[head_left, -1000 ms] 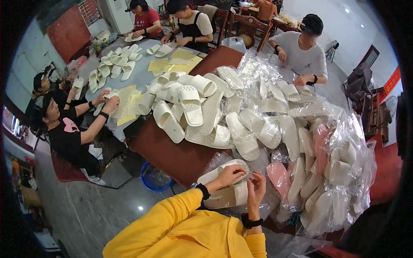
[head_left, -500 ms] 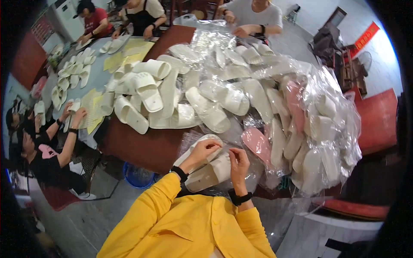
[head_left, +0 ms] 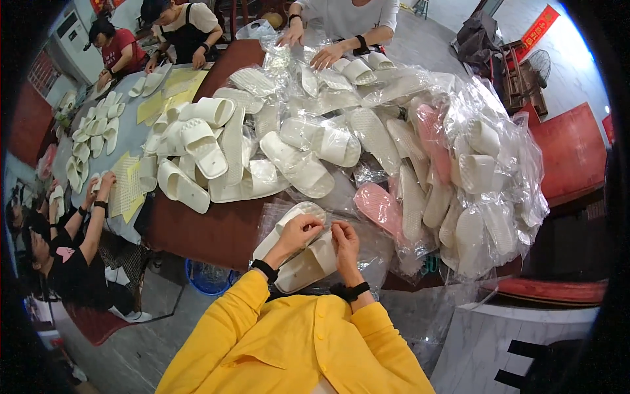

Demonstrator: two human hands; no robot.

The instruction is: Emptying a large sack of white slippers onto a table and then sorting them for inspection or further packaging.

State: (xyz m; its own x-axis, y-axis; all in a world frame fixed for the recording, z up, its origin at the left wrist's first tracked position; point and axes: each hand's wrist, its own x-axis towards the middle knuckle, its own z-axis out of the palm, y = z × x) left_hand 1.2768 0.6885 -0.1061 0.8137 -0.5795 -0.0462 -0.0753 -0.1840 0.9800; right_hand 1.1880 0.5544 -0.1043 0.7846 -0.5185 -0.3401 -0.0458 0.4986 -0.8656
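A pair of white slippers (head_left: 304,270) lies in front of me at the table's near edge, on clear plastic film (head_left: 369,258). Above the left slipper my left hand (head_left: 298,235) is closed, thumb and fingertips pinched together. My right hand (head_left: 345,244) is pinched likewise beside it, over the right slipper's strap. The fingertips of both hands are close to each other. Anything between them is too small or too transparent to make out.
Several bagged white slippers (head_left: 374,138) and a pink slipper (head_left: 379,207) heap across the brown table (head_left: 180,226). Loose white slippers (head_left: 202,146) pile at left. Co-workers sit around a grey table (head_left: 125,141) with yellow sheets (head_left: 125,190). A blue basket (head_left: 209,276) stands below.
The whole view has shifted slightly. My hands keep their pinched pose over the slippers. Across the table, a co-worker's hands have come down onto the bags.
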